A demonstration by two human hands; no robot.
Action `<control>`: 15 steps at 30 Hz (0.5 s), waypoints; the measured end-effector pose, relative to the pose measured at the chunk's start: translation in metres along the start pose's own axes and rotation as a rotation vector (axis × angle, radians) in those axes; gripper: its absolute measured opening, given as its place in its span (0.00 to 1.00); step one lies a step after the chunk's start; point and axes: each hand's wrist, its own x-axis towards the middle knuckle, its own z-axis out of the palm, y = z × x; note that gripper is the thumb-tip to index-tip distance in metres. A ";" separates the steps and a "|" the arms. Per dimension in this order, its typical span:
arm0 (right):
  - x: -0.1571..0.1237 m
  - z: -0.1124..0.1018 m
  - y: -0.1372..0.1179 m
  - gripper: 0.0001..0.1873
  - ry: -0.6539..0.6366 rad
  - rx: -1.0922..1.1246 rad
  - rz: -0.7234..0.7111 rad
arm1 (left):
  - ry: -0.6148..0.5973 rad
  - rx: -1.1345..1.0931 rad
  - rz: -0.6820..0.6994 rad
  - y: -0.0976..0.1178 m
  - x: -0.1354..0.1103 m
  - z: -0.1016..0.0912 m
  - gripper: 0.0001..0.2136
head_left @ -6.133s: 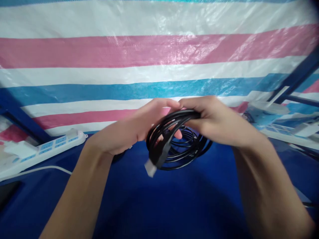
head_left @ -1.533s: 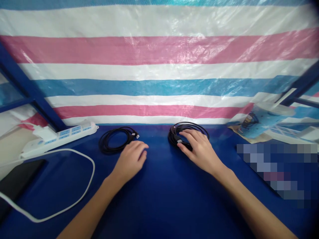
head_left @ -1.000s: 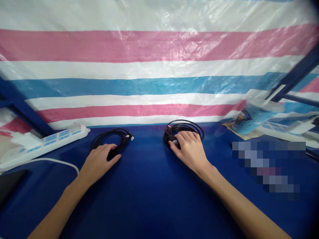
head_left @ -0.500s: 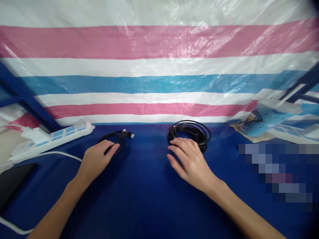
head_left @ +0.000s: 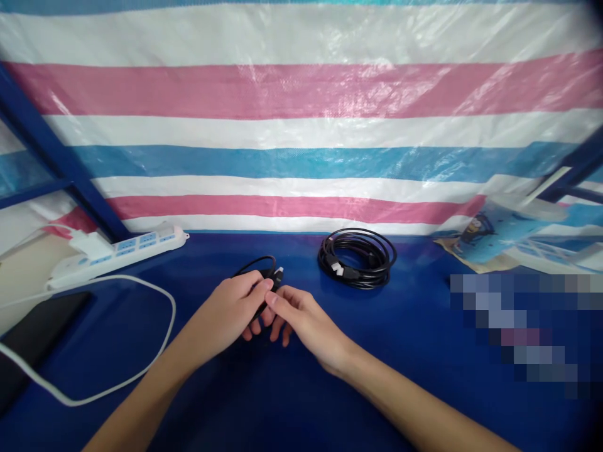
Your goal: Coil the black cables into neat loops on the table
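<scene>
My left hand [head_left: 233, 307] is closed around a small coiled black cable [head_left: 264, 270] with a white-tipped plug, holding it just above the blue table [head_left: 301, 383]. My right hand [head_left: 296, 314] meets it from the right, fingertips touching the left fingers and the cable, fingers partly curled. A larger coil of black cable [head_left: 358, 257] lies flat on the table behind and to the right, with no hand on it.
A white power strip [head_left: 120, 251] lies at the back left, its white cord [head_left: 117, 383] looping over the table. A dark flat object [head_left: 32, 333] sits at the far left. A striped plastic sheet [head_left: 301, 125] forms the back wall. Blue printed packaging [head_left: 490, 232] lies at the right.
My left hand has picked up the small coil and brought it right, toward the centre. My right hand left the large coil and came left to meet it.
</scene>
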 end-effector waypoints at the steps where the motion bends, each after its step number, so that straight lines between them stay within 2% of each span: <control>1: -0.002 -0.001 0.000 0.19 0.007 0.058 0.027 | -0.027 -0.057 -0.006 0.001 -0.001 0.001 0.17; 3: -0.005 -0.004 0.002 0.18 0.024 0.160 0.062 | -0.086 -0.186 -0.014 0.001 -0.001 0.005 0.16; 6: -0.007 -0.008 0.010 0.15 0.079 0.257 0.074 | -0.147 -0.245 -0.041 -0.006 0.000 0.016 0.15; 10: -0.006 -0.010 0.015 0.13 0.204 0.313 0.071 | -0.121 -0.208 -0.051 -0.019 0.008 0.027 0.14; 12: -0.007 -0.011 0.012 0.13 0.262 0.314 0.032 | -0.051 -0.084 -0.035 -0.023 0.014 0.023 0.14; 15: -0.010 -0.016 0.003 0.14 0.252 0.313 -0.033 | 0.057 0.280 0.038 -0.022 0.023 0.016 0.12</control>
